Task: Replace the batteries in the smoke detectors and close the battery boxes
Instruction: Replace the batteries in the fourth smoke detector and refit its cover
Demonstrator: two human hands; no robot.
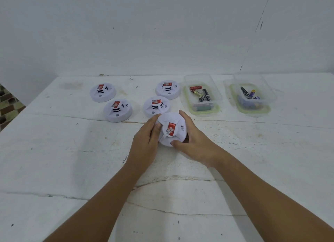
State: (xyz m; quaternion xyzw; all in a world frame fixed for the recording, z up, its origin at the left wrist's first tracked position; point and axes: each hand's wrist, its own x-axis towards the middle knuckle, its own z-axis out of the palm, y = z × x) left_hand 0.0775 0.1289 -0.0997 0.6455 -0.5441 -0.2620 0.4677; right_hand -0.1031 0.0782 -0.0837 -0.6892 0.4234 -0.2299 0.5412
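You are gripping one smoke detector (170, 129) with both hands, left hand (145, 142) and right hand (194, 146) curled around it; four more detectors (156, 107) beyond your hands are waiting, seemingly untouched.

A white tabletop (72, 160) fills the lower part of the view, its painted surface scuffed, stained and crossed by thin dark cracks running from 9 to 3 o'clock. Behind it, from 10 to 2 o'clock, stands a plain pale wall (144, 34) with a few small specks. A thin dark line (256, 28) slants down the wall at 1 o'clock. At 9 o'clock, past the tabletop's edge, a patch of brown and green tiles (8, 104) shows. The light is soft and even.
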